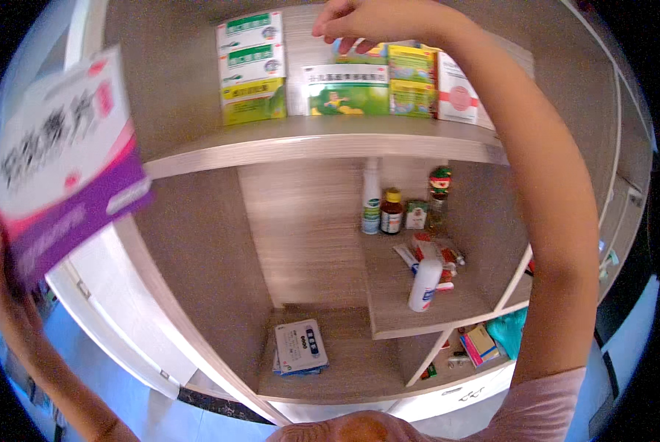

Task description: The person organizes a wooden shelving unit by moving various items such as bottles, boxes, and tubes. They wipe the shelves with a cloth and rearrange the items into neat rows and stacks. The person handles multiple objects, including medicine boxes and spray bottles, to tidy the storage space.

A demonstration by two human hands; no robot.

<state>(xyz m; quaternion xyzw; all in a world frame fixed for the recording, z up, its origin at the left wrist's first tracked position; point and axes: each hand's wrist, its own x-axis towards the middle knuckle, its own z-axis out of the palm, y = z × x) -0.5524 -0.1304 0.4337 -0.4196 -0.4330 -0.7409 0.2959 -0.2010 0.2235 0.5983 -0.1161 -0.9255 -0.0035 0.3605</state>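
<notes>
At the far left my left hand is closed on the lower edge of a white and purple box, held up tilted and slightly blurred. My right hand hangs over the upper shelf with its fingers loosely bent and apart, and nothing shows in them. Below it stands a white and green medicine box, apart from the fingers. Yellow-green boxes and a white box with a red round mark stand to its right. On the left is a stack of green, white and yellow boxes.
On the middle shelf are a white spray can, a brown bottle with a yellow cap, a small tin and a white bottle. Flat packets lie in the lower left compartment. A teal bag sits lower right.
</notes>
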